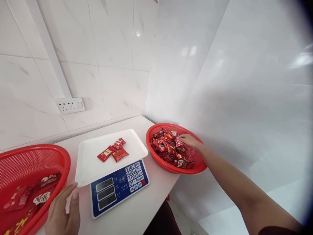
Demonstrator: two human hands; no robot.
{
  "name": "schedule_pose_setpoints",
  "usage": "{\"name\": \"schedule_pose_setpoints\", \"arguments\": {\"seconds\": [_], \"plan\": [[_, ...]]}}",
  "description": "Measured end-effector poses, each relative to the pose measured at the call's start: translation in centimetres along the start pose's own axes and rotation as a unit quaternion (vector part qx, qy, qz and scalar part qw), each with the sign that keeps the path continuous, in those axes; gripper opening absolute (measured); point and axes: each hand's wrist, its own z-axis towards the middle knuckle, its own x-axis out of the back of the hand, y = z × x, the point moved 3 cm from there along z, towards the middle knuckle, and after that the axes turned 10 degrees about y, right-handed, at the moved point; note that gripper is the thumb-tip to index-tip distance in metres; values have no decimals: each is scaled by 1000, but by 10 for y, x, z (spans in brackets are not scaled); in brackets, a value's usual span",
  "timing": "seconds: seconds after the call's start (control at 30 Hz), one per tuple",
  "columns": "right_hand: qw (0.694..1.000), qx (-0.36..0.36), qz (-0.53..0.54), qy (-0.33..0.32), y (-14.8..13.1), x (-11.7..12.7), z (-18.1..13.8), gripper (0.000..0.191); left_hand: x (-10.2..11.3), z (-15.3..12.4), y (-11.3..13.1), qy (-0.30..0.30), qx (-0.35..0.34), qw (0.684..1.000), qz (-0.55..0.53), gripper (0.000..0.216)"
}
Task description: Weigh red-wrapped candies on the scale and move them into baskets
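Right hand: The right hand [188, 140] reaches into the right-hand red basket [199, 164], fingers bent down at a pink-and-white packet [179, 142]; whether they have closed on it, or how wide they stand, cannot be told.
Left hand: The left hand [64, 212] rests half-curled between the left-hand red basket [29, 163] and the scale, thumb apart from the fingers, nothing visible in its hold, index fingertip close by the tray's near corner.
Weighing tray: At least three red sweet packets [105, 154] lie together, touching, on the white tray [93, 171] of a blue-fronted digital scale [119, 181], its dim readouts too faint to read surely.
Baskets: A mixed heap of wrapped sweets [168, 145] fills much of the right-hand basket; a few larger-looking packets [18, 197] lie spread in the left-hand one.
Progress: The small group on the tray appears done; the pink-and-white packet is not yet there. How much is left cannot be judged.
Setting: A white table [137, 205] below a tiled wall with a socket [70, 105].
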Motion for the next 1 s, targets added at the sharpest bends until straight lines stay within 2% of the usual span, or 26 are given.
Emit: {"name": "schedule_pose_setpoints", "arguments": {"seconds": [0.1,0.2,0.27,0.37,0.47,0.57,0.63,0.73,0.87,0.93,1.0], "plan": [[998,11,52,20,-22,10,-11,23,-2,0,-1,10,-5,1000,0,43],[992,36,111,42,-57,12,-26,35,-3,0,-1,18,-15,1000,-10,42],[982,64,165,60,-87,5,-38,41,-2,0,0,27,-25,999,-25,40],[967,139,205,63,-136,-21,-63,26,-2,-1,0,32,-30,998,-36,35],[949,255,177,54,-184,-56,-90,15,-1,-3,-1,29,-24,999,-37,32],[900,400,166,54,-224,-88,-115,13,0,-3,0,22,-20,999,-37,30],[868,458,182,61,-243,-105,-127,16,1,-3,1,19,-21,999,-39,30],[846,498,182,63,-262,-129,-138,20,2,-3,2,26,-28,998,-45,29],[841,533,85,34,-269,-154,-146,19,3,-4,4,32,-39,997,-50,29],[851,520,63,30,-264,-155,-146,18,3,-4,4,29,-39,997,-52,29],[860,504,73,33,-256,-145,-144,18,3,-4,4,29,-37,997,-56,29]]}}
